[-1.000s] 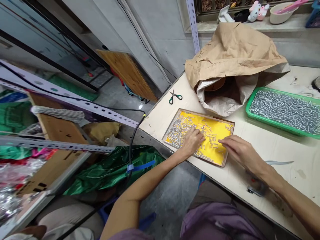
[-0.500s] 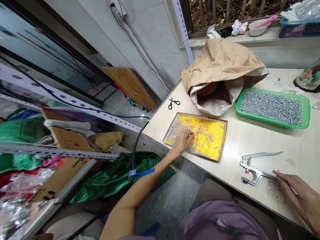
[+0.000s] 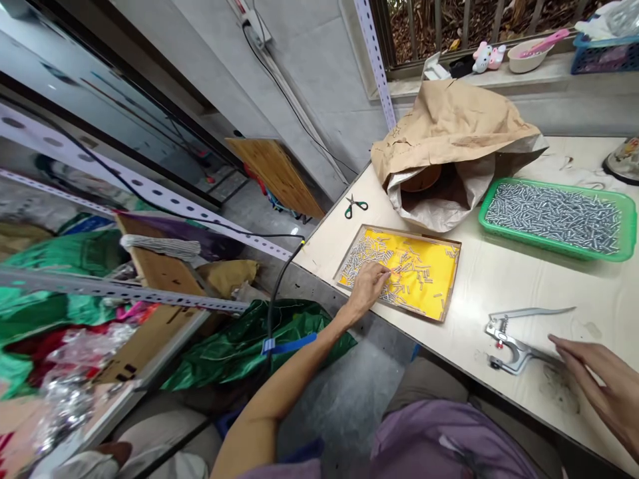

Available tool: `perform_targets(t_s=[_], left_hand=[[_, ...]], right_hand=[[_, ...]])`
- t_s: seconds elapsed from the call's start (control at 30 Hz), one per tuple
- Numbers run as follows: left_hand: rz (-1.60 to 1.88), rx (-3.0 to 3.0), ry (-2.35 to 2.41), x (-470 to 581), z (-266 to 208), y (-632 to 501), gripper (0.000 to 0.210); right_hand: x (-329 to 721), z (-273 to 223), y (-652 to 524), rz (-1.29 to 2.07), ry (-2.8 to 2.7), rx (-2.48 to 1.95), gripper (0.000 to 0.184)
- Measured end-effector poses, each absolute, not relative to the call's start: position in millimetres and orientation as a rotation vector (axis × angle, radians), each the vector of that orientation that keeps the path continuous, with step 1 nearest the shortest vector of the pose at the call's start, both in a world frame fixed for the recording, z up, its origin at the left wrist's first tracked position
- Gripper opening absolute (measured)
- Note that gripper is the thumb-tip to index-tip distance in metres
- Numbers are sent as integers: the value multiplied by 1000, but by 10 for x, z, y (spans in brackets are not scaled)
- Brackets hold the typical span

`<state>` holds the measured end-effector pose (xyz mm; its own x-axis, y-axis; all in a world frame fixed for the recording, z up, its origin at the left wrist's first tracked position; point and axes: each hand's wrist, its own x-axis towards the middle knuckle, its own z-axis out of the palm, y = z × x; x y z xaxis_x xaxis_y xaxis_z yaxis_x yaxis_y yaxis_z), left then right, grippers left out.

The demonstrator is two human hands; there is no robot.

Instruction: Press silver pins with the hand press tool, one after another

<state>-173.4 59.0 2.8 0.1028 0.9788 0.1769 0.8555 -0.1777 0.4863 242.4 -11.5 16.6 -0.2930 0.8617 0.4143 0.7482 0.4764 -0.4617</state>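
Observation:
My left hand (image 3: 369, 286) reaches into a shallow tray (image 3: 450, 293) with a yellow bottom, its fingertips pinched together low among small metal pins (image 3: 367, 249). Whether a pin sits between those fingertips is too small to see. On the table's right side lie silver hand pliers (image 3: 514, 356), with a spring and a curved jaw, their handles pointing right. My right hand (image 3: 602, 382) is at the end of the lower handle, fingers stretched out and loosely apart. It partly hides that handle, and I see no grip around it.
A green tub (image 3: 559, 253) heaped with metal pins stands behind the pliers. Left of it, a brown paper sack (image 3: 454, 126) lies with its mouth facing me. Small scissors (image 3: 355, 207) rest near the table's left edge. A black cable (image 3: 273, 293) hangs beside my left arm.
The whole view has shifted slightly, so things appear a little further right. My left hand stays pinched among the pins, and my right hand stays by the pliers.

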Motion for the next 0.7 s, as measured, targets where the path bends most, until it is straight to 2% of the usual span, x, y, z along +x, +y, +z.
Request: perform_targets(t_s=[0.1,0.2,0.33,0.5,0.6,0.7], left_hand=[[699,2011,1882,-1694,0,539,13],[758,1893,1904,-1658,-4,503,12],[903,1618,1894,-1656,85,404,10],[972,1164,1669,-1348,190,147,23],[840,1028,1450,-944,209,27,30],[674,1024,1290,-457,207,-8,29]], right_hand=[[1986,388,260,237,-2221,-1016,23],[1449,465,595,274,-2366,-817,28],[1075,470,750,184,-2416,-705,29],[1523,551,516,172,-2297,-1014,24],[1980,548,226,175,-2218,-1353,25],[2367,452,-96,135,-2147,-1590,26]])
